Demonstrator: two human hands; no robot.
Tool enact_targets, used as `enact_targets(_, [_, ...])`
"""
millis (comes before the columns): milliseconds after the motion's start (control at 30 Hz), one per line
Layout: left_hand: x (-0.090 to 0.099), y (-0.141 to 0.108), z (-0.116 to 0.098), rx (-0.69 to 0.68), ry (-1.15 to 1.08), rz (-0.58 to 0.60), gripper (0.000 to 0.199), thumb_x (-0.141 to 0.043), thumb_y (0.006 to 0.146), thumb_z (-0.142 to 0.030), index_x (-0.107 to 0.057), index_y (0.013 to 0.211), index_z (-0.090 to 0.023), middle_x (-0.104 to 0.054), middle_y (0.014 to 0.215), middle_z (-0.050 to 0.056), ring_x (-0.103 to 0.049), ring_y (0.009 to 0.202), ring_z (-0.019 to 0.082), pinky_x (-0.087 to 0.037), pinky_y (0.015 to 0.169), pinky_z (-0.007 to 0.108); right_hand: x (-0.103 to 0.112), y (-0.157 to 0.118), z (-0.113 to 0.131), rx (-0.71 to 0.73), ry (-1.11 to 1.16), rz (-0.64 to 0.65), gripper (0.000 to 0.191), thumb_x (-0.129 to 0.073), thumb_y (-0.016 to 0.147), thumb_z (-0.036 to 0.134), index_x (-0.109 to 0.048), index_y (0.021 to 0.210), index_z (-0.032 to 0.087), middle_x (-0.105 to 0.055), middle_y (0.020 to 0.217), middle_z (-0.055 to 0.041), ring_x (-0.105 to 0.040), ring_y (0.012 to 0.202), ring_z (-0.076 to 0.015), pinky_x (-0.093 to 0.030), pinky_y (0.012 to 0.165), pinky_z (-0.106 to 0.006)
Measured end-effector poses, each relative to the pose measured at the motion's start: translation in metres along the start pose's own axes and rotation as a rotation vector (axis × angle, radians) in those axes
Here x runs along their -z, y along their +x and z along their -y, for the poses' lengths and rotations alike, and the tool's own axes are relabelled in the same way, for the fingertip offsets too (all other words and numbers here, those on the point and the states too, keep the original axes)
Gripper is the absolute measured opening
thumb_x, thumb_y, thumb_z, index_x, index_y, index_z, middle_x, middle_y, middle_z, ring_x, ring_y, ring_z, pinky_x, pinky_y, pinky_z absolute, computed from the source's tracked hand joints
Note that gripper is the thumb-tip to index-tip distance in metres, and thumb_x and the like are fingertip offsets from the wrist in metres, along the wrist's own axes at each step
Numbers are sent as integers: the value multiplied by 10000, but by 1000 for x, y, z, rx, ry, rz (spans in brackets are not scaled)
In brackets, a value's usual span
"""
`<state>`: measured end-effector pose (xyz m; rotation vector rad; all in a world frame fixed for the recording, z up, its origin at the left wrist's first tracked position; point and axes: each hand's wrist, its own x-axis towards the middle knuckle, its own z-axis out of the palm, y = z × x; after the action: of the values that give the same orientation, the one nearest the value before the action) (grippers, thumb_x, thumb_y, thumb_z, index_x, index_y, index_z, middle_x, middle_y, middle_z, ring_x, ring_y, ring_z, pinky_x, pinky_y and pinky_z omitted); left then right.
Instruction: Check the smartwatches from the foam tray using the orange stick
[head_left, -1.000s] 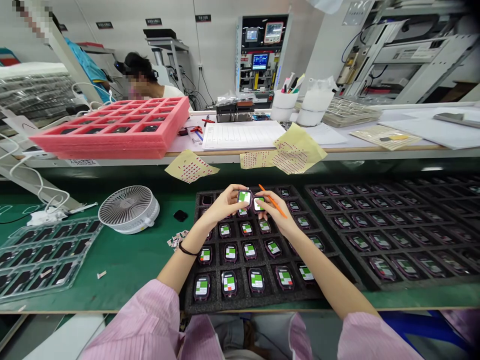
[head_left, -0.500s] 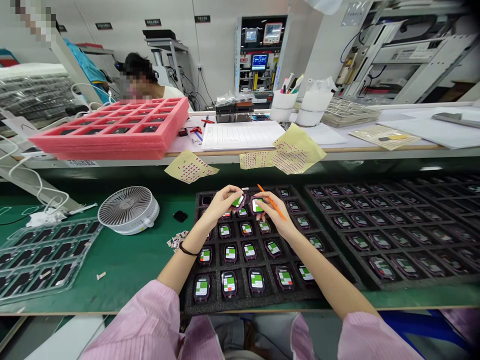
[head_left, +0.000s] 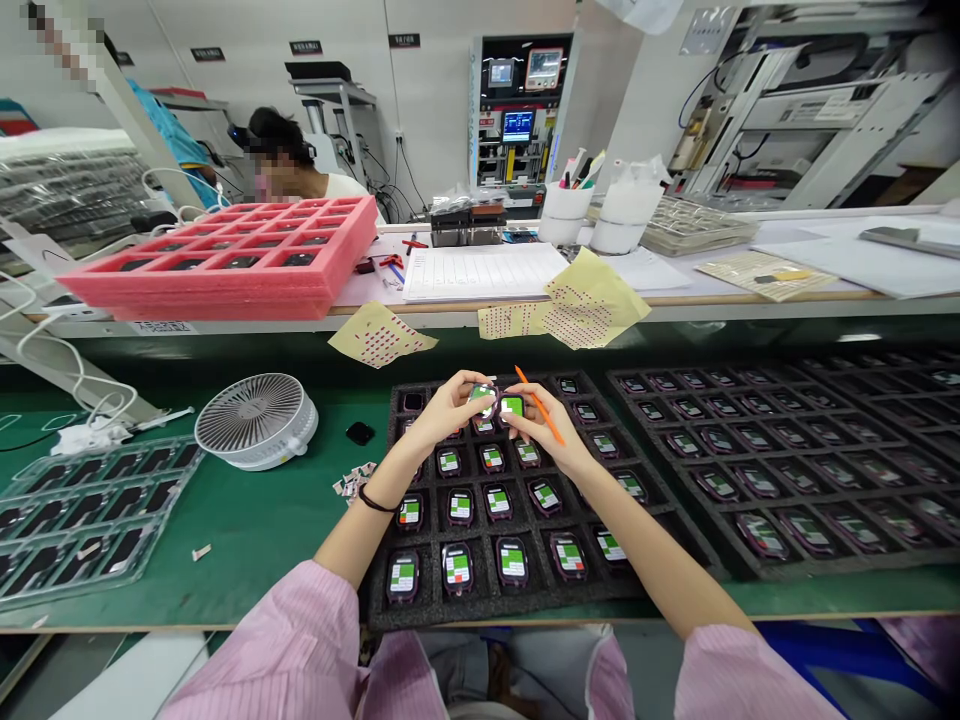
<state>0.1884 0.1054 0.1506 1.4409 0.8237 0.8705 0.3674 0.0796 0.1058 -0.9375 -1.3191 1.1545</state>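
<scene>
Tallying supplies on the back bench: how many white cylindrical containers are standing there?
2. A white cylindrical cup holding pens stands on the back bench, and a white cylindrical container topped with clear plastic stands just right of it. Others may be hidden behind items on the bench.

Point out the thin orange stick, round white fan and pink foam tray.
Thin orange stick (head_left: pixel 523 380): head view, upper end.
Round white fan (head_left: pixel 255 420): head view, grille centre.
Pink foam tray (head_left: pixel 210 305): head view, front wall.
</scene>
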Motion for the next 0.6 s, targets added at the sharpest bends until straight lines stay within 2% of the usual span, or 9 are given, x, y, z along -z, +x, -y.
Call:
enact_targets(133, [3,0,3,-44,-12,39,400,-693,737,-274,-504,1078,-189,-599,940,35,-548,691,98,-356,491,177,1,1,-2,7,25,28,437,-777,673,328,-542,1032,242,-608,900,-16,-627,574,-131,-393,385,-206])
enact_targets(300, [6,1,5,-34,-47,37,380,-609,801,-219,-499,1164,-193,-611,1025,62,-609,864,148,-429,616,207,2,0,1,-11,51,-8,342,-704,749,360,-558,1032,237,-609,925,-25,-630,575,-133,-413,402,-223])
enact_targets(467, [7,4,7,5,-95,11,314,-524,837,-210,-525,1151,-196,-618,1014,50,-623,825,134,-432,611,208,2,-1,3,-29,39,-49,303,-691,759,370,-572,1002,233,-616,875,-14,-609,539,-121,-397,401,-225])
enact_targets(600, [6,4,5,-5,-63,10,310,-536,835,-240,-528,1142,-195,-618,979,45,-622,811,135,-416,576,198,1,-1,3,-34,29,-60,330,-725,726,362,-569,987,233,-611,837,-1,-603,520,-120,-386,398,-225])
